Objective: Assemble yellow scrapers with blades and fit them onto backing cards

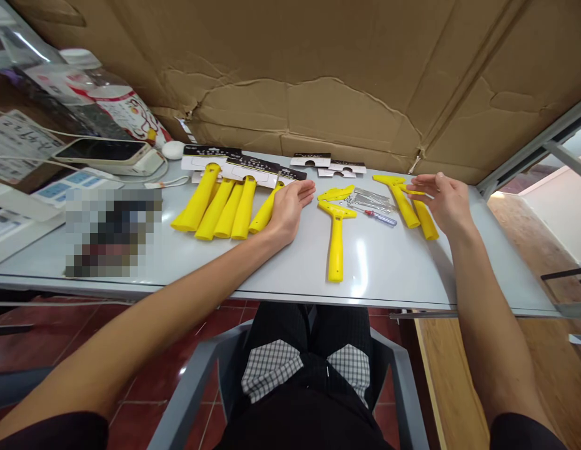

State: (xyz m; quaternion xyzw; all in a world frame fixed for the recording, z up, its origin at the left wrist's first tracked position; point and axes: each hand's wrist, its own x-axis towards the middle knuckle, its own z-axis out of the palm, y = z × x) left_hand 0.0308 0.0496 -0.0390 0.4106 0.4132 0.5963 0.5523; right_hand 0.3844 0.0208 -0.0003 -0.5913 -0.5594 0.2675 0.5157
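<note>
we reach both arms over the tabletop (290,275). our left hand (289,211) is flat, fingers straight, just beside the carded yellow handles (223,209); our right hand (445,199) has loosely bent fingers by two more yellow handles (405,205), contact unclear. each grip looks open. the single yellow handle (336,247) lies between our hands, nearer the left, its wide head pointing away, its long axis running towards us.
</note>
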